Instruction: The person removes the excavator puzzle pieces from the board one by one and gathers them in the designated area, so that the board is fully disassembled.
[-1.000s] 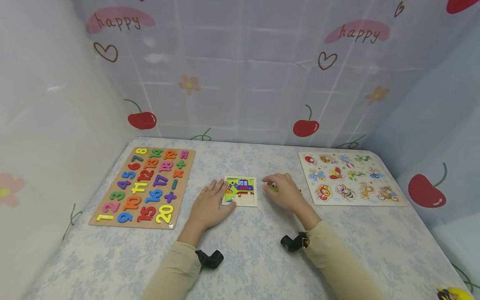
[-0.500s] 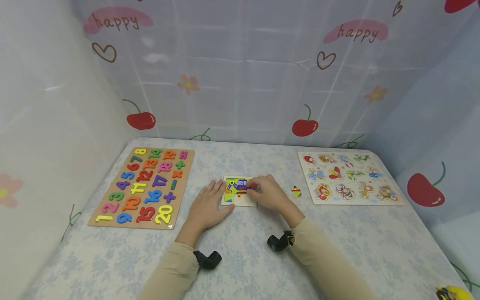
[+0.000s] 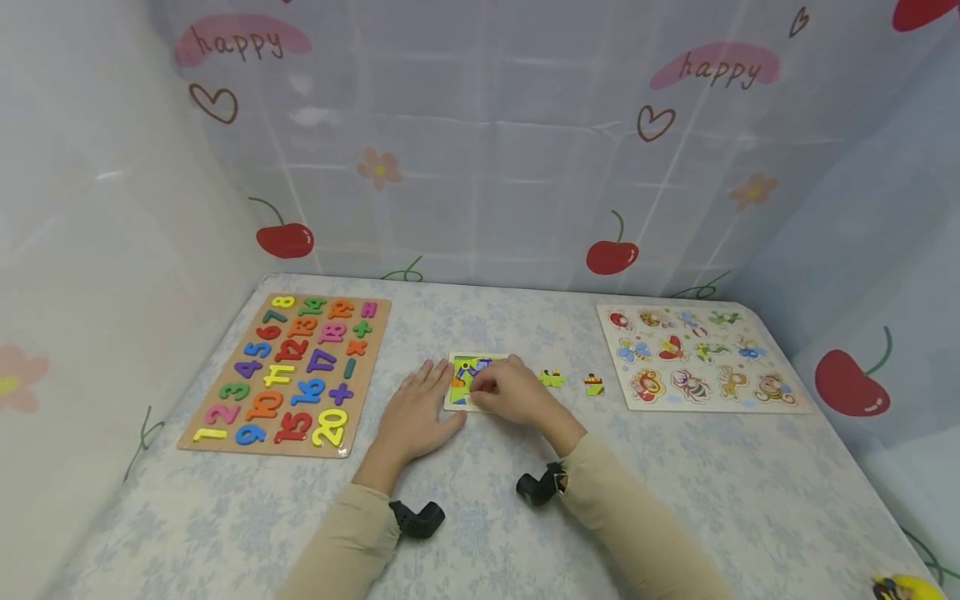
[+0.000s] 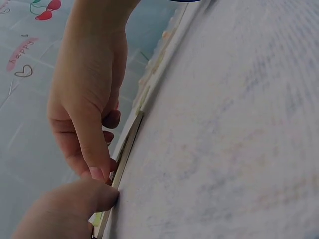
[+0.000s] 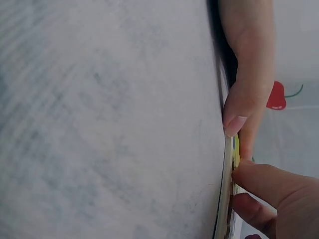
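Note:
A small square puzzle board (image 3: 462, 406) with a vehicle picture lies mid-table. My left hand (image 3: 414, 417) lies flat along its left side. The left thumb (image 5: 237, 117) touches the near edge, and the other fingers stretch out beyond the corner. Over the middle and right of the board is my right hand (image 3: 517, 393), thumb and forefinger curled down onto it. In the left wrist view, the right fingertips (image 4: 102, 174) come right at the board's surface; I cannot tell whether they pinch a piece. Two loose puzzle pieces, one green (image 3: 552, 379) and one green and brown (image 3: 593, 384), lie to the right.
A wooden number board (image 3: 288, 375) with coloured numerals lies on the left. An insect picture board (image 3: 701, 358) is at the right. A yellow and black object (image 3: 907, 587) shows at the lower right corner. Printed curtains (image 3: 480, 142) stand behind the table.
My right hand has moved left from beside the green piece onto the board, then further over its lower middle. Both loose pieces now show beside it. The left hand has stayed in place.

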Motion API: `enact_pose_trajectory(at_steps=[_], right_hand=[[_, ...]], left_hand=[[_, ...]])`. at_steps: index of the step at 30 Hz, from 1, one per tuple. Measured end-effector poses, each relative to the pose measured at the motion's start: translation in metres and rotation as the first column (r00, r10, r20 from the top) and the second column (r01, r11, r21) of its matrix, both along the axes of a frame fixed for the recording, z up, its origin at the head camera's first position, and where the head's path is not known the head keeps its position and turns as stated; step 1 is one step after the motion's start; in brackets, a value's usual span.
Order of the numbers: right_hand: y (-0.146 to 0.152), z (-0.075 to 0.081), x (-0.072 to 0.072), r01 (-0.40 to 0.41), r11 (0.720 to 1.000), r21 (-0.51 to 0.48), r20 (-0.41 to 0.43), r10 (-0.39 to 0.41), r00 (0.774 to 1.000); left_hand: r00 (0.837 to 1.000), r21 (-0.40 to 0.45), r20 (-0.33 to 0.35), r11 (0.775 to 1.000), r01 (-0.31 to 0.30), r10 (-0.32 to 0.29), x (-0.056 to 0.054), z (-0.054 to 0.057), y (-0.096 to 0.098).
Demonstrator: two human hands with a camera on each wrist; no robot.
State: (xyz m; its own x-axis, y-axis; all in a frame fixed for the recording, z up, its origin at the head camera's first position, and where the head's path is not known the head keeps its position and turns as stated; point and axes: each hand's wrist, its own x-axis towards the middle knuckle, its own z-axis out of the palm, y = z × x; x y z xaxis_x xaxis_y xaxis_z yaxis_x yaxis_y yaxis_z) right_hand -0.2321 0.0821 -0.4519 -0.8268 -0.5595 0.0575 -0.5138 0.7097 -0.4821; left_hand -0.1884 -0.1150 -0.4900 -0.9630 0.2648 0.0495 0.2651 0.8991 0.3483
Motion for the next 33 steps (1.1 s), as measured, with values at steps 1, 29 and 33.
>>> enact_pose_trajectory(at_steps=[1, 29, 33], right_hand=[[-0.0006, 0.0, 0.0004, 0.004, 1.0, -0.007, 0.0, -0.004, 1.0], [-0.0081, -0.0015, 0.0067, 0.043, 0.999, 0.001, 0.019, -0.043, 0.999], [-0.0066, -0.0009, 0.0059, 0.051, 0.999, 0.006, 0.023, -0.051, 0.998]], left_hand=[[1.0, 0.001, -0.001, 1.0, 0.0, 0.0, 0.0003, 0.0005, 0.0001], [1.0, 0.013, -0.007, 1.0, 0.011, -0.011, 0.0018, 0.0008, -0.0004], [1.0, 0.015, 0.0, 1.0, 0.006, -0.006, 0.0011, 0.0006, -0.0001]])
